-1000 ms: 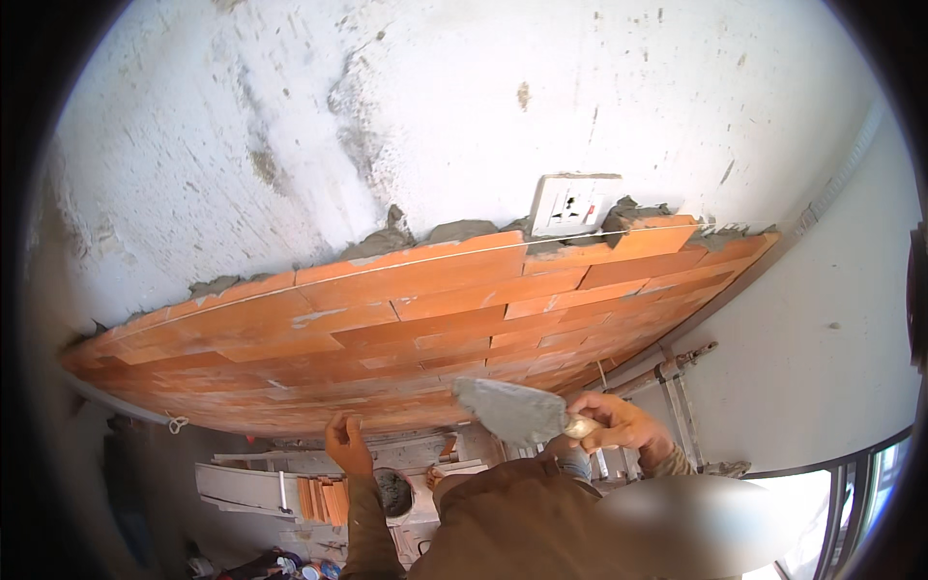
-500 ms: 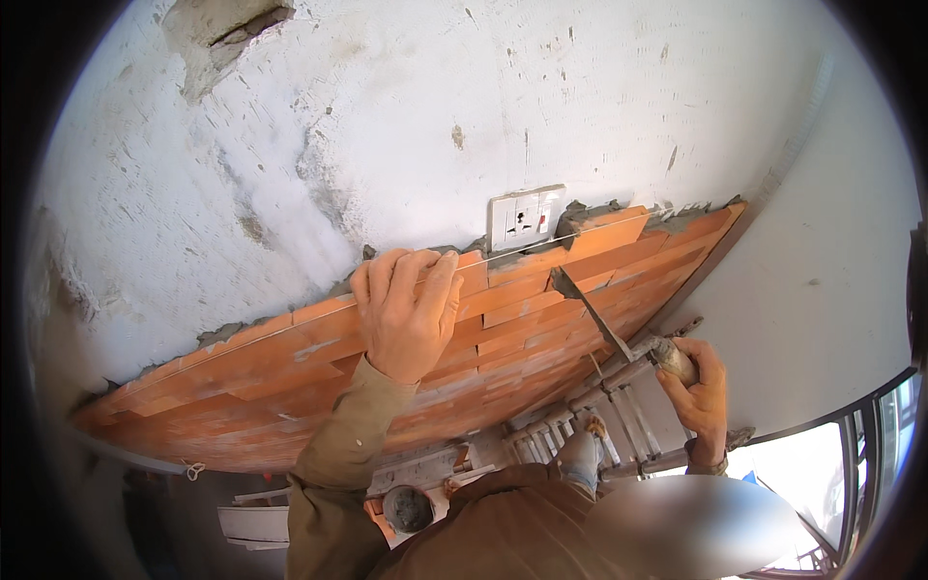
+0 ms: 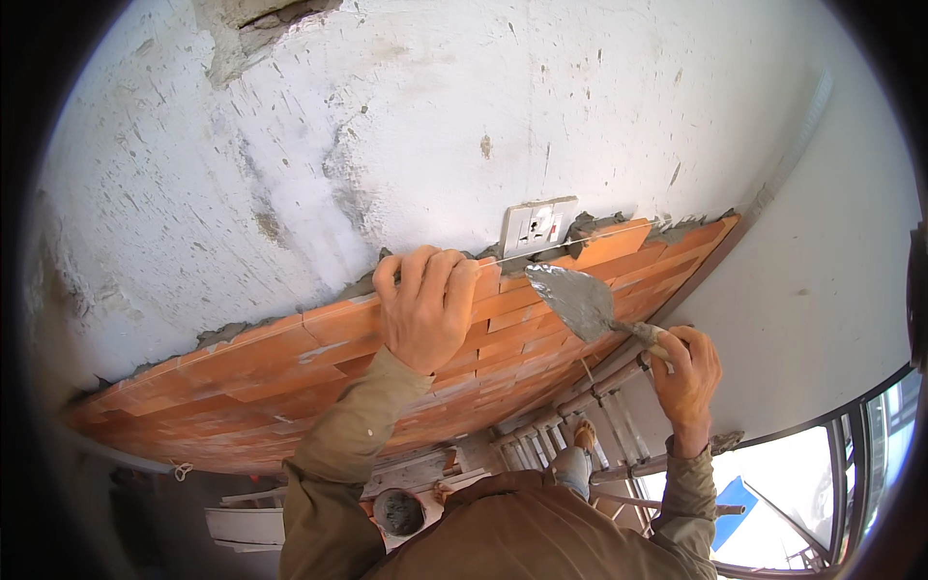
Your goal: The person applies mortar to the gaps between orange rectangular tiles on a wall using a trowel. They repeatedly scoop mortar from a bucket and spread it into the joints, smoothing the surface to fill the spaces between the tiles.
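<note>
while the left hand (image 3: 425, 314) stays on the wall, i see from my distant place that the right hand (image 3: 688, 372) has turned the trowel (image 3: 580, 302). half a second ago its blade showed as a thin edge; now the flat, grey-smeared side shows, and the tip lies nearer to the left fingers, just to their right. the right fist is firmly closed around the handle. the left fingers are bent over the top edge of an orange tile (image 3: 348, 324), a little apart; whether they pinch it or only press, i cannot tell. this tile is directly under the left palm and reaches out on both sides of it. to the right of the left grip are a thin string (image 3: 601, 235) and the white socket (image 3: 539, 227), with grey mortar (image 3: 581, 228) beside it. in my judgement, the change means that both hands now attend to the same stretch of edge, one steadying, one bringing the blade.
</note>
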`<state>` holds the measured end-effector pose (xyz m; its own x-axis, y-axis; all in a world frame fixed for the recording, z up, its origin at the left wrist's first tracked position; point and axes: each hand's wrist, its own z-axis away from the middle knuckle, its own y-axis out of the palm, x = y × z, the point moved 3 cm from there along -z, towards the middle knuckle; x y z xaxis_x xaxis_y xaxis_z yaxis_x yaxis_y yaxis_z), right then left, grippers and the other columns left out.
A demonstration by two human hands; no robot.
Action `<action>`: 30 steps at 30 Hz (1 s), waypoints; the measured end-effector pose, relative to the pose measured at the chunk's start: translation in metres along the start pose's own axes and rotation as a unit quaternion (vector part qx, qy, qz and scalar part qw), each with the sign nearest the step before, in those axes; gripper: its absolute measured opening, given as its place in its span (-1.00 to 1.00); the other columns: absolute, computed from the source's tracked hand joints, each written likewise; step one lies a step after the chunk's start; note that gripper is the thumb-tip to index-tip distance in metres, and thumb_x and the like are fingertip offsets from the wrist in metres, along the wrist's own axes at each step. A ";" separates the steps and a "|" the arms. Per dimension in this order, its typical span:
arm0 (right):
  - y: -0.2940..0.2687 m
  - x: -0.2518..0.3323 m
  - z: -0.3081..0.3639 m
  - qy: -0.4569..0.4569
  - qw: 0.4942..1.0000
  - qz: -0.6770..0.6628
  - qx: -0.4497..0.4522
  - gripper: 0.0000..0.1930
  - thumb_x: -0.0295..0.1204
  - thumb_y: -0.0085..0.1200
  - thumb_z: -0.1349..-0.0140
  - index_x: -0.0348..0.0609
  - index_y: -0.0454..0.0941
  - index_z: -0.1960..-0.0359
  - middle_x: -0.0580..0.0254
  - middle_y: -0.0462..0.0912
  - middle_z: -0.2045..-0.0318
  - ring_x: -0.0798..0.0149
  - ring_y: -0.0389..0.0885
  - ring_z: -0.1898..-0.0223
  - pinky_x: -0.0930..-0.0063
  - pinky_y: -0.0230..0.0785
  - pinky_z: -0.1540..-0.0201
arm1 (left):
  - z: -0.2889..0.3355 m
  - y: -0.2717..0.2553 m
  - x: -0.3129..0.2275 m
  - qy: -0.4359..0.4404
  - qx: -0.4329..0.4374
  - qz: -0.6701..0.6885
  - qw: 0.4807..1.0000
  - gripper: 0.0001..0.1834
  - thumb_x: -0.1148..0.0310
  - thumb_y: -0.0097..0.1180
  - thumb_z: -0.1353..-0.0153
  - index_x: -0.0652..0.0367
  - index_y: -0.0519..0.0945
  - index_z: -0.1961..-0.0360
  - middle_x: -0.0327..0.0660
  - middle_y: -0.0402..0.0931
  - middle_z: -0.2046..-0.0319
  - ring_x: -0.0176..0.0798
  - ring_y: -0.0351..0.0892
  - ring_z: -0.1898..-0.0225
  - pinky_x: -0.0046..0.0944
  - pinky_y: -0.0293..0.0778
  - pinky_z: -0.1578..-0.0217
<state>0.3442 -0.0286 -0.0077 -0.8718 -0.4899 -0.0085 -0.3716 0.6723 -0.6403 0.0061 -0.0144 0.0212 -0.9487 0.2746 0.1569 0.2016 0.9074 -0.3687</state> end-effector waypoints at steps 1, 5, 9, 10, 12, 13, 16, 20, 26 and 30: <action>0.002 0.001 0.000 -0.004 1.000 0.020 -0.004 -0.61 -0.58 0.41 0.07 -0.01 0.63 0.16 0.23 0.65 0.20 0.06 0.64 0.22 0.20 0.49 0.20 | 0.000 0.001 0.001 0.005 -0.016 -0.006 1.000 -0.83 0.39 0.38 -0.15 0.03 0.65 0.23 -0.39 0.62 0.22 -0.24 0.56 0.08 -0.05 0.20 -0.05; 0.009 0.007 -0.004 -0.012 0.998 0.064 -0.021 -0.64 -0.58 0.39 0.08 0.01 0.66 0.19 0.26 0.64 0.19 0.10 0.61 0.22 0.21 0.46 0.17 | 0.005 0.010 0.007 0.031 -0.067 -0.038 0.997 -0.83 0.29 0.42 -0.18 -0.07 0.67 0.24 -0.46 0.64 0.22 -0.34 0.57 0.07 -0.05 0.18 -0.11; 0.021 0.012 0.001 -0.014 0.997 0.059 -0.037 -0.64 -0.56 0.33 0.05 0.09 0.68 0.16 0.32 0.64 0.20 0.14 0.62 0.20 0.23 0.44 0.20 | 0.016 0.013 0.008 0.047 -0.101 -0.076 0.991 -0.86 0.28 0.42 -0.19 -0.15 0.69 0.25 -0.52 0.65 0.22 -0.38 0.58 0.07 -0.04 0.15 -0.18; 0.024 0.013 0.001 -0.009 0.998 0.055 -0.037 -0.65 -0.56 0.33 0.04 0.08 0.68 0.16 0.31 0.64 0.20 0.13 0.62 0.20 0.23 0.44 0.19 | 0.017 0.014 0.008 0.049 -0.103 -0.080 0.990 -0.86 0.28 0.42 -0.19 -0.17 0.69 0.25 -0.53 0.66 0.22 -0.38 0.58 0.06 -0.04 0.15 -0.20; 0.027 0.013 0.001 -0.004 0.998 0.049 -0.031 -0.65 -0.56 0.36 0.05 0.05 0.67 0.17 0.29 0.64 0.19 0.11 0.62 0.21 0.22 0.45 0.18 | 0.016 0.014 0.009 0.050 -0.100 -0.081 0.991 -0.87 0.27 0.41 -0.20 -0.18 0.70 0.25 -0.55 0.66 0.22 -0.39 0.58 0.06 -0.04 0.14 -0.23; 0.028 0.013 0.000 -0.003 0.999 0.046 -0.025 -0.65 -0.55 0.38 0.06 0.02 0.67 0.17 0.26 0.64 0.19 0.10 0.61 0.22 0.21 0.45 0.18 | 0.016 0.015 0.009 0.050 -0.101 -0.082 0.990 -0.88 0.27 0.41 -0.20 -0.18 0.70 0.26 -0.55 0.66 0.22 -0.39 0.58 0.06 -0.04 0.14 -0.22; 0.031 0.012 0.001 0.005 0.999 0.035 -0.012 -0.65 -0.56 0.36 0.03 0.03 0.68 0.14 0.28 0.64 0.19 0.11 0.61 0.20 0.21 0.45 0.16 | 0.016 0.017 0.009 0.051 -0.105 -0.084 0.990 -0.89 0.27 0.40 -0.21 -0.18 0.70 0.26 -0.55 0.67 0.22 -0.40 0.58 0.06 -0.04 0.15 -0.22; 0.023 0.010 0.000 0.005 1.000 0.002 0.009 -0.63 -0.55 0.35 0.01 0.05 0.69 0.11 0.30 0.63 0.20 0.13 0.61 0.19 0.22 0.44 0.16 | 0.015 0.015 0.009 0.050 -0.108 -0.084 0.989 -0.88 0.27 0.41 -0.21 -0.17 0.70 0.25 -0.54 0.67 0.22 -0.40 0.59 0.07 -0.04 0.18 -0.19; -0.008 0.019 -0.016 0.014 0.997 -0.027 0.069 -0.62 -0.56 0.42 0.02 -0.04 0.66 0.10 0.23 0.64 0.22 0.04 0.61 0.23 0.17 0.47 0.20 | 0.014 0.017 0.009 0.049 -0.114 -0.084 0.989 -0.86 0.26 0.41 -0.20 -0.14 0.69 0.24 -0.51 0.67 0.24 -0.38 0.61 0.10 -0.06 0.21 -0.14; -0.038 0.025 -0.024 0.049 0.994 -0.002 0.095 -0.60 -0.54 0.43 0.00 -0.05 0.67 0.07 0.21 0.65 0.23 0.05 0.63 0.25 0.19 0.48 0.21 | 0.015 0.015 0.010 0.049 -0.100 -0.079 0.991 -0.87 0.27 0.40 -0.22 -0.11 0.69 0.23 -0.48 0.67 0.25 -0.37 0.62 0.09 -0.05 0.23 -0.11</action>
<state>0.3290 -0.0533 0.0348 -0.9009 -0.4294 0.0639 -0.3165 0.5487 -0.7738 -0.0039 -0.0022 0.0036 -0.9462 0.1446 0.2896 0.1061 0.9838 -0.1447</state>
